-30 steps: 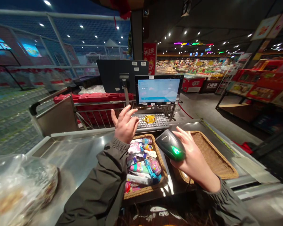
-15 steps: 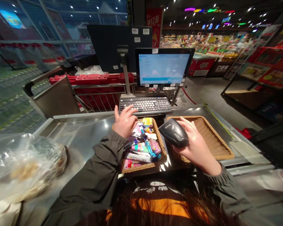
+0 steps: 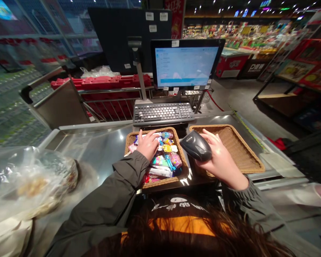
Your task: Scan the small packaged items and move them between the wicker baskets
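My left hand reaches palm-down into a wicker basket of small, brightly wrapped snacks. Its fingers are stretched out over the packets at the far end, and nothing shows in its grasp. A yellow packet lies just right of the fingertips. My right hand is wrapped round a black handheld barcode scanner, its front pointing left toward the snack basket. Under that hand stands a second wicker basket; its visible inside is bare weave.
A keyboard and a lit monitor stand beyond the baskets. On the metal counter at left lies a clear plastic bag with pale contents. Behind are a trolley and red crates.
My left hand has come down from near the keyboard onto the snacks in the basket. Some packets at the far end lie differently. My right hand still grips the scanner. The view has tilted slightly down.
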{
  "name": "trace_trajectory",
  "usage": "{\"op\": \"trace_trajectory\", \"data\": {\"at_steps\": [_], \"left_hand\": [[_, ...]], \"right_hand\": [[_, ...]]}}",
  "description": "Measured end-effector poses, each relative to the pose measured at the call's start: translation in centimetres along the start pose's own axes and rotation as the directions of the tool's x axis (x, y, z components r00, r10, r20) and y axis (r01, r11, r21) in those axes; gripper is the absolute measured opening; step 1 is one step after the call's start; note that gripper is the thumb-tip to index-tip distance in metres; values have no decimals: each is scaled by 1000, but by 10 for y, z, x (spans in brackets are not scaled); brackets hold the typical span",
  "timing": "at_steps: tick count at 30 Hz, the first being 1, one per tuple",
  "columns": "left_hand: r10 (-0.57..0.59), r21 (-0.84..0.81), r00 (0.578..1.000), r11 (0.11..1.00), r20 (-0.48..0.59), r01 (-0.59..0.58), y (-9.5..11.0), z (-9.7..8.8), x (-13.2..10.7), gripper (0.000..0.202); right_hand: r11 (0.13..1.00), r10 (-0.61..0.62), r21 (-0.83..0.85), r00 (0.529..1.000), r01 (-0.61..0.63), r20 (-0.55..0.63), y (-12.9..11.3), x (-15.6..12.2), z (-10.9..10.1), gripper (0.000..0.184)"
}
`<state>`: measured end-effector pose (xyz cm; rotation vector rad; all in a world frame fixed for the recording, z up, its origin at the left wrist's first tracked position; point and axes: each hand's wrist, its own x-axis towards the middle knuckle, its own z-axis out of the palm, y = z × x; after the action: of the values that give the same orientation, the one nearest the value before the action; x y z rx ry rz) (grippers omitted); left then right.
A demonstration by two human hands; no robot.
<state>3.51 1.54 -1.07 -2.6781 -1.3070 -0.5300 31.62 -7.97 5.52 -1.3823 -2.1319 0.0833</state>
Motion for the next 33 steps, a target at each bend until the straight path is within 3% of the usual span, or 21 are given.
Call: {"op": "trace_trajectory", "data": {"at_steps": [7, 13, 17, 22, 27, 31, 33], "left_hand": [[62, 54, 994, 996, 93, -67, 1, 29, 46, 25], [101, 23, 990, 994, 98, -104, 9, 27, 70, 18], [230, -63, 968, 972, 99, -225, 38, 18, 86, 24], [388, -162, 906, 918, 171, -363, 96, 25, 122, 26], [490, -181, 797, 872, 354, -456, 162, 76, 164, 30], [462, -189, 705, 881, 538, -433, 207, 132, 183, 26], [441, -180, 679, 889, 587, -422, 224, 159, 186, 23]], "right_hand": [[999, 32, 1, 999, -32, -18, 7, -6, -4, 44], [995, 97, -13, 992, -99, -84, 27, -23, -17, 50], [978, 194, -50, 967, -205, -164, 56, -39, -32, 49], [935, 310, -91, 913, -344, -263, 91, -61, -52, 51], [915, 354, -74, 876, -397, -327, 114, -75, -65, 58], [911, 371, -47, 864, -409, -340, 127, -80, -70, 53], [900, 394, -47, 856, -433, -333, 135, -83, -70, 52]]}}
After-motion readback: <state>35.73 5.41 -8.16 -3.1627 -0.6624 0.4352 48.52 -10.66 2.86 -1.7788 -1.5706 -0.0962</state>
